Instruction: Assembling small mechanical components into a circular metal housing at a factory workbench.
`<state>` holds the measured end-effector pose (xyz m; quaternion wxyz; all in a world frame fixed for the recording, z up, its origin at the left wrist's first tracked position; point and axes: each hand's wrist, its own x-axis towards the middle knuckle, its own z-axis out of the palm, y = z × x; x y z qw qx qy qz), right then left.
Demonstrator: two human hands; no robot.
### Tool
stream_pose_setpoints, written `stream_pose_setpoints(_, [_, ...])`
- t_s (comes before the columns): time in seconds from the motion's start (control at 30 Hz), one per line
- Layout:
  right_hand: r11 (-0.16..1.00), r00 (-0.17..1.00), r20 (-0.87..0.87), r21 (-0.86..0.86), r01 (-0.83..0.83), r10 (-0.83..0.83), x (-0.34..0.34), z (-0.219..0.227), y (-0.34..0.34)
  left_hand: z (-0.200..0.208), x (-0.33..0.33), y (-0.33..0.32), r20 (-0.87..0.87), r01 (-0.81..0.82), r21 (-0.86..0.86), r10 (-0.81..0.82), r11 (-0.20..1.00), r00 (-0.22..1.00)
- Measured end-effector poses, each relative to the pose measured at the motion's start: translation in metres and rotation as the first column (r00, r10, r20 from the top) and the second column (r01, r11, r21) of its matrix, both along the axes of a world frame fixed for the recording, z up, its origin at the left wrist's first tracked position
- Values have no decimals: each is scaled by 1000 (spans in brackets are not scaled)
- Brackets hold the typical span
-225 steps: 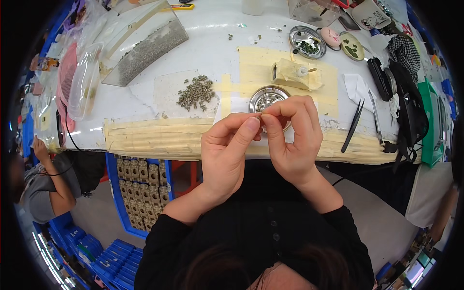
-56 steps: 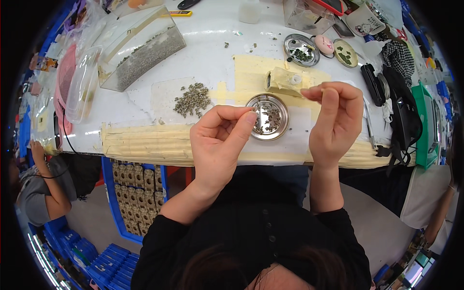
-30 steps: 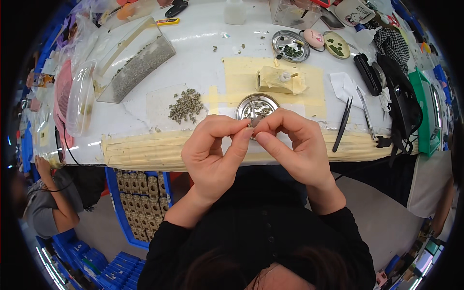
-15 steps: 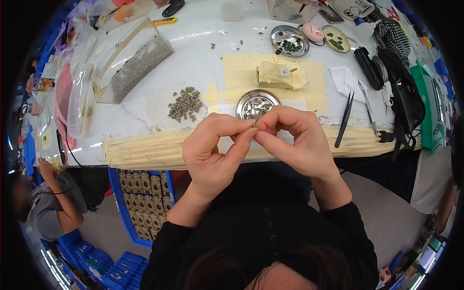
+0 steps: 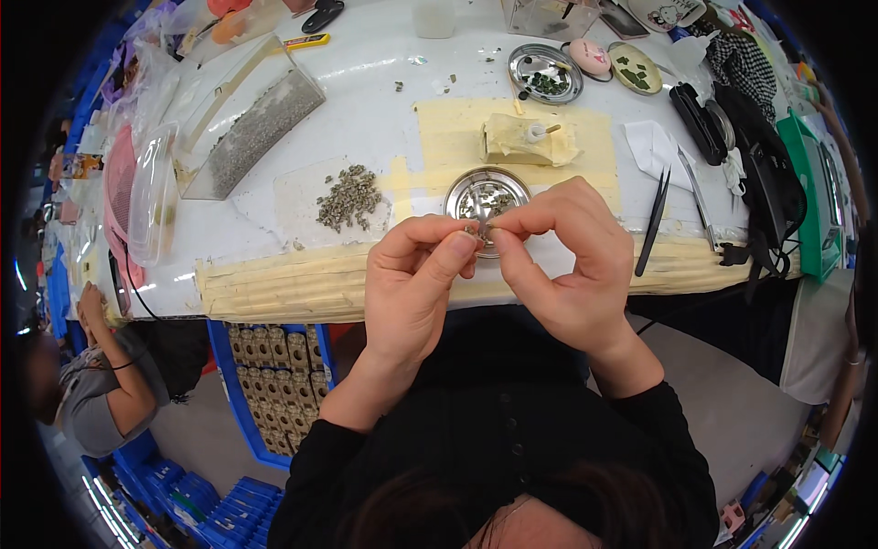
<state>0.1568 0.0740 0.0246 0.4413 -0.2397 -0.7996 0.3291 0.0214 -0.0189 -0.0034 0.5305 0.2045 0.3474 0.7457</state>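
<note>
My left hand point(image 5: 413, 279) is closed in a pinch, thumb against forefinger, with a small metal part point(image 5: 471, 229) at its fingertips. Close beside it, my right hand point(image 5: 572, 261) also pinches, its thumb and forefinger pressed together; whatever sits between those tips is too small to name. Both hands are raised over the table's front edge, just in front of a round steel dish point(image 5: 455, 194) that holds several small metal bits. My fingers hide the near part of the dish. Left of the hands lies a heap of small grey metal parts point(image 5: 349, 197).
Behind the dish stands a tape-wrapped block point(image 5: 512, 142). Black tweezers point(image 5: 653, 224) lie at the right. A clear box of grey granules point(image 5: 261, 128) is at the left. Farther back sits a dish of dark green pieces point(image 5: 547, 78). A blue crate point(image 5: 240, 403) stands below the table.
My fingertips have drawn slightly apart. The left hand has turned and shifted a little to the right, and the right hand's knuckles have risen.
</note>
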Motion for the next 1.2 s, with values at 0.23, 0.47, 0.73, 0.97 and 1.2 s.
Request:
stream_pose_setpoints(0.23, [976,995,-20,194,98,-96,-9,-2,-6,-1,5,-1,18,-24,21,24,999,1000])
stream_pose_setpoints(0.47, [971,995,-19,220,96,-94,-10,-2,-6,-1,5,-1,-67,-56,-4,56,998,996])
stream_pose_setpoints(0.73, [955,997,-7,287,78,-79,-9,-1,-5,-1,2,-2,-104,-52,-6,51,999,993])
stream_pose_setpoints(0.97, [937,998,-1,343,59,-63,-9,-1,-3,-1,0,-3,-130,-53,17,55,998,990])
stream_pose_setpoints(1.2, [933,999,29,359,23,-36,-7,-2,-4,-2,-1,-3,-257,-96,50,106,994,961])
